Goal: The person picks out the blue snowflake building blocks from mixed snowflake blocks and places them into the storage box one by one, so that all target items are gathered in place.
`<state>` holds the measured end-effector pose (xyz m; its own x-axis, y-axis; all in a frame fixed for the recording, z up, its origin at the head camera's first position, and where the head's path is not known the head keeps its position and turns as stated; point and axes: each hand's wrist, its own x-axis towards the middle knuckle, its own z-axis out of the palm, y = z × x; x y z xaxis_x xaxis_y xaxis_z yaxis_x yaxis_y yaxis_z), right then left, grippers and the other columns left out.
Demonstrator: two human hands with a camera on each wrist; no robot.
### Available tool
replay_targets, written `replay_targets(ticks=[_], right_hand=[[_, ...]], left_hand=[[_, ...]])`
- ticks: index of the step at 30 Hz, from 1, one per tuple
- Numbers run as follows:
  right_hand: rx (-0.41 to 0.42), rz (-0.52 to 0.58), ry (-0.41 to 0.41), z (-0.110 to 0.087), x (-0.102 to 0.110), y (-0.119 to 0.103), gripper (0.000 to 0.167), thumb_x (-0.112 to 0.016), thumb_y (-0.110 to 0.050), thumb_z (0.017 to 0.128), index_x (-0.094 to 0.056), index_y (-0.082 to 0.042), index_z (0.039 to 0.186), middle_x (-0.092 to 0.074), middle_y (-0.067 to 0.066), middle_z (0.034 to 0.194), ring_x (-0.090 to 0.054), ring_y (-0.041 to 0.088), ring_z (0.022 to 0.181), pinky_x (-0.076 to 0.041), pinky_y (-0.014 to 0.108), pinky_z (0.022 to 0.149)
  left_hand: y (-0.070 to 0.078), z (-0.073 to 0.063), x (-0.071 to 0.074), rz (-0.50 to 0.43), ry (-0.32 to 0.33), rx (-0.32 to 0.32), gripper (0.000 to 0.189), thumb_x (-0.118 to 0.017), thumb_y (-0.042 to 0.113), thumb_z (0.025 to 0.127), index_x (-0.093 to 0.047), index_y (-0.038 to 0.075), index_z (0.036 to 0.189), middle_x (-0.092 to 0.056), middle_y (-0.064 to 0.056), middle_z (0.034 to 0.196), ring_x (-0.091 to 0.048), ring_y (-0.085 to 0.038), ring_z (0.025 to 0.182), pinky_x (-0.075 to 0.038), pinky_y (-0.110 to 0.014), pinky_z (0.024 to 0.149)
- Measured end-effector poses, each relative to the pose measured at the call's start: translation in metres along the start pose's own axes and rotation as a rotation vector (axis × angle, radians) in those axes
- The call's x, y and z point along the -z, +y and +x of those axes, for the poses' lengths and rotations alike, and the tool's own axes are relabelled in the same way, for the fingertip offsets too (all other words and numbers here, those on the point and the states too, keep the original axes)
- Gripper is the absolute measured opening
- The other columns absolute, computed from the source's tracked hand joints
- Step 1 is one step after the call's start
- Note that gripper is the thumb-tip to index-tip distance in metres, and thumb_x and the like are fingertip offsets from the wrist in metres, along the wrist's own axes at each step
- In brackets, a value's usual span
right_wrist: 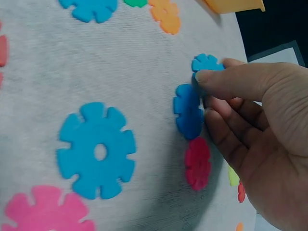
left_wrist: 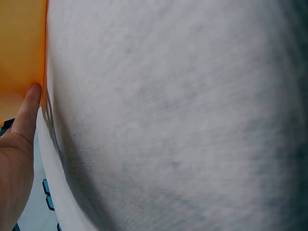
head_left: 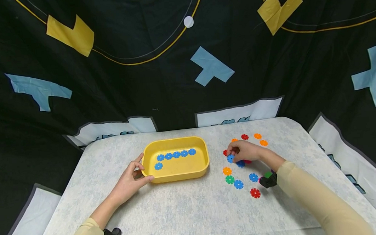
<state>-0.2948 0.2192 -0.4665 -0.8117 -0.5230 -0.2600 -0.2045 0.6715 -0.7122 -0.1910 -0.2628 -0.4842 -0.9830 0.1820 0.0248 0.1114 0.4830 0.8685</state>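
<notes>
My left hand [head_left: 129, 180] holds the left end of a shallow yellow tray [head_left: 178, 176], its thumb along the front wall. In the left wrist view, one digit of that hand [left_wrist: 24, 120] touches the tray's wall [left_wrist: 21, 48]. Several blue notched plastic discs lie inside, most in a row, with one disc [head_left: 158, 166] below it. Over the scattered pieces at right, my right hand [head_left: 247, 151] pinches a blue notched disc [head_left: 230, 159] between thumb and fingers. Close beneath that hand lie another blue disc [right_wrist: 187, 111] and a pink-red one [right_wrist: 198, 163].
Around the right hand lie more discs: orange [head_left: 227, 171], green [head_left: 230, 179], blue [head_left: 238, 184] and red [head_left: 255, 193]. Beyond it are further red [head_left: 244, 137] and orange ones [head_left: 257, 136]. A pale cloth covers the table [head_left: 180, 213]; a dark curtain [head_left: 167, 93] hangs behind.
</notes>
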Motion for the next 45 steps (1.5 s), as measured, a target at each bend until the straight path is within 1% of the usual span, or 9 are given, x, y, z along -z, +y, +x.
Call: replay_targets(ticks=[3,7,12,15,20,25,30,36,45], right_hand=[[0.008,0.0,-0.04,0.003,0.004,-0.001,0.022,-0.078,-0.003,0.089,-0.068,-0.011,0.108,-0.06,0.006,0.097,-0.054,0.023,0.092,-0.051,0.032,0.078],[-0.002,0.032,-0.092,0.007,0.009,-0.003,0.024,-0.077,-0.002,0.09,-0.07,-0.009,0.113,-0.063,0.006,0.102,-0.055,0.024,0.093,-0.053,0.031,0.079],[-0.041,0.088,-0.145,0.009,0.014,-0.004,0.026,-0.073,0.0,0.091,-0.072,-0.008,0.116,-0.065,0.009,0.106,-0.056,0.024,0.093,-0.053,0.03,0.078],[-0.058,0.105,-0.16,0.01,0.016,-0.004,0.026,-0.073,0.0,0.092,-0.073,-0.008,0.116,-0.066,0.008,0.108,-0.057,0.024,0.093,-0.053,0.029,0.079],[-0.062,0.111,-0.164,0.012,0.017,-0.002,0.024,-0.071,-0.001,0.093,-0.074,-0.01,0.116,-0.066,0.008,0.106,-0.058,0.022,0.088,-0.053,0.029,0.077],[-0.065,0.134,-0.171,0.013,0.018,0.0,0.024,-0.068,0.0,0.095,-0.074,-0.008,0.117,-0.065,0.01,0.1,-0.059,0.021,0.081,-0.055,0.029,0.076],[-0.077,0.178,-0.185,0.012,0.018,0.0,0.025,-0.066,0.002,0.095,-0.072,-0.005,0.118,-0.064,0.011,0.095,-0.061,0.023,0.08,-0.058,0.032,0.079],[-0.092,0.198,-0.181,0.011,0.019,-0.001,0.027,-0.065,0.004,0.093,-0.072,-0.004,0.118,-0.062,0.01,0.092,-0.06,0.023,0.079,-0.057,0.032,0.079],[-0.083,0.179,-0.156,0.011,0.02,0.003,0.026,-0.065,-0.001,0.094,-0.072,-0.006,0.119,-0.063,0.011,0.096,-0.061,0.023,0.081,-0.056,0.031,0.078]], left_hand=[[0.0,0.0,0.0,-0.001,0.001,-0.003,0.058,-0.083,0.043,0.086,-0.044,0.009,0.111,-0.016,0.001,0.17,-0.06,-0.032,0.124,-0.051,-0.038,0.1],[-0.001,0.0,0.001,0.0,0.002,-0.002,0.057,-0.083,0.043,0.086,-0.044,0.009,0.112,-0.016,0.002,0.17,-0.06,-0.032,0.125,-0.051,-0.037,0.1],[-0.001,0.001,0.001,-0.004,0.001,-0.003,0.057,-0.083,0.044,0.086,-0.045,0.01,0.111,-0.017,0.002,0.17,-0.06,-0.032,0.126,-0.049,-0.039,0.102],[-0.001,0.001,0.0,-0.01,-0.002,-0.001,0.058,-0.083,0.044,0.085,-0.045,0.009,0.111,-0.016,0.003,0.17,-0.059,-0.032,0.126,-0.05,-0.038,0.102],[-0.001,0.001,0.001,-0.017,-0.005,0.001,0.058,-0.083,0.044,0.086,-0.045,0.008,0.112,-0.016,0.003,0.17,-0.059,-0.033,0.127,-0.051,-0.034,0.1],[-0.001,0.001,0.001,-0.016,-0.005,0.002,0.058,-0.083,0.043,0.086,-0.045,0.008,0.112,-0.016,0.004,0.17,-0.059,-0.033,0.127,-0.05,-0.035,0.101],[-0.001,0.001,0.001,-0.011,-0.005,-0.002,0.057,-0.083,0.044,0.086,-0.045,0.009,0.111,-0.016,0.003,0.17,-0.059,-0.033,0.126,-0.051,-0.033,0.1],[-0.001,0.001,0.001,-0.014,-0.003,-0.004,0.057,-0.083,0.043,0.086,-0.044,0.009,0.111,-0.015,0.003,0.17,-0.06,-0.032,0.126,-0.052,-0.029,0.097],[-0.001,0.001,0.0,-0.014,-0.001,-0.002,0.058,-0.083,0.042,0.086,-0.045,0.006,0.112,-0.016,0.003,0.17,-0.059,-0.034,0.127,-0.051,-0.036,0.101]])
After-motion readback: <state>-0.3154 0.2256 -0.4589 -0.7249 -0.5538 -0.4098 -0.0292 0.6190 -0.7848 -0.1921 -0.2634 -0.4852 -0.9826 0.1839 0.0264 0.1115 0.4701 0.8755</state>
